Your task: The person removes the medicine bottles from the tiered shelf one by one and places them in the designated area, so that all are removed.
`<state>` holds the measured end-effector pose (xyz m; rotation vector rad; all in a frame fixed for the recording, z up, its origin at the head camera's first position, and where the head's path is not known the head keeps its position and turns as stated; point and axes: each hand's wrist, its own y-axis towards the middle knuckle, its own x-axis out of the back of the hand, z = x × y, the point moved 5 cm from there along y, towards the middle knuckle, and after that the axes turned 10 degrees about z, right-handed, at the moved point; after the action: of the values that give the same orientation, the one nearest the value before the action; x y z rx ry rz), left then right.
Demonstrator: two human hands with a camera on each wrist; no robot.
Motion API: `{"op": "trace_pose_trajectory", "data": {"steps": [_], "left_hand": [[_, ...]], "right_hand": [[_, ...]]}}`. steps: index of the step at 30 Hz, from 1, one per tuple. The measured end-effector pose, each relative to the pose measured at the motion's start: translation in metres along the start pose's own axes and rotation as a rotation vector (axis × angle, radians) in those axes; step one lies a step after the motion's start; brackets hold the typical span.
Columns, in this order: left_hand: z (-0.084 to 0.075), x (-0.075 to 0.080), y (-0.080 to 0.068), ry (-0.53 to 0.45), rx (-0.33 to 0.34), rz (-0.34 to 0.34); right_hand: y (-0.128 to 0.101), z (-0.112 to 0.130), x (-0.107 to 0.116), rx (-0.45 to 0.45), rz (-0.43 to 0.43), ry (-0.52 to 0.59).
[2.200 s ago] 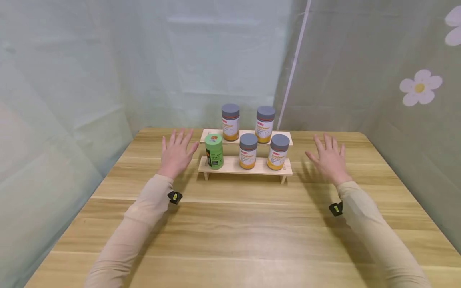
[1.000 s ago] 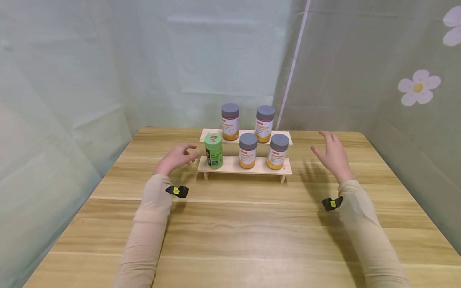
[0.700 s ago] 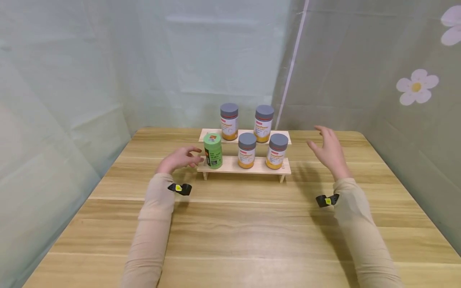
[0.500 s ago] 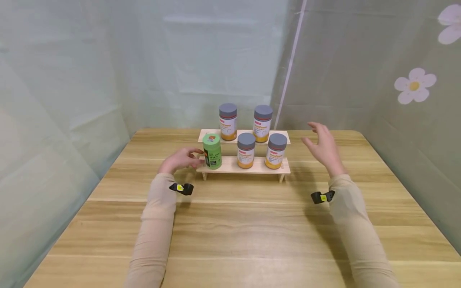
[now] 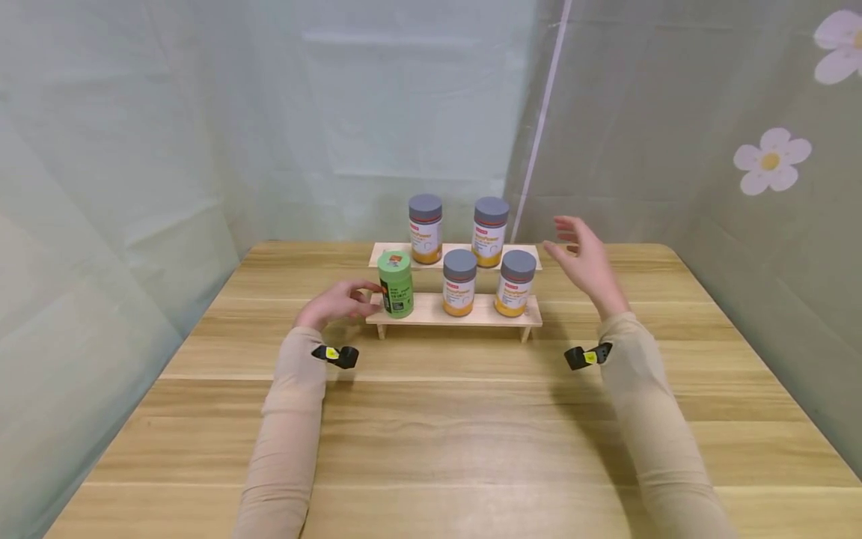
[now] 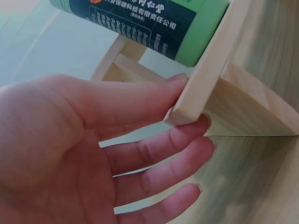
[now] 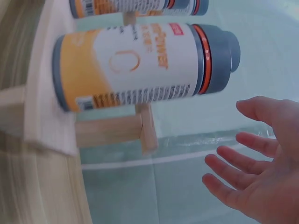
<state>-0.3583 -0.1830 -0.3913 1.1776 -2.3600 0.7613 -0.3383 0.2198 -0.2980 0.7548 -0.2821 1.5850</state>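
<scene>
Two hands are reaching in: the left hand [image 5: 339, 301], fingers loose and holding nothing, touches the lower shelf [image 5: 471, 315] edge just beside the green jar [image 5: 395, 284] standing at its left end. Next, probably, closing round that jar. Right hand [image 5: 583, 258] hovers open near the grey-lidded jars [image 5: 517, 283].

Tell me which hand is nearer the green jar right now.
Left. The left hand sits right beside the green jar, at the shelf's left end; the right hand hovers beyond the shelf's far end.

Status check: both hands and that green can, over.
Left hand open, fingers at shelf end beside green can. Right hand open, raised, holding nothing. Can upright, path unobstructed.
</scene>
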Motion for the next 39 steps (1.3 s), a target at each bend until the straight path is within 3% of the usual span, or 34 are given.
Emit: {"op": "trace_pose_trajectory", "data": {"steps": [5,13,27,39], "left_hand": [[0.004,-0.002,0.001,-0.048,-0.013,0.013],[0.01,0.0,0.003,-0.152,-0.033,0.028],[0.023,-0.001,0.007,-0.23,-0.049,0.028],[0.027,-0.003,0.006,-0.279,-0.038,0.026]], "right_hand": [[0.01,0.008,-0.007,-0.023,0.005,0.085],[0.034,0.031,-0.028,-0.024,0.085,0.247],[0.053,0.047,-0.045,-0.053,0.191,0.284],[0.059,0.058,-0.05,-0.034,0.189,0.255]]}}
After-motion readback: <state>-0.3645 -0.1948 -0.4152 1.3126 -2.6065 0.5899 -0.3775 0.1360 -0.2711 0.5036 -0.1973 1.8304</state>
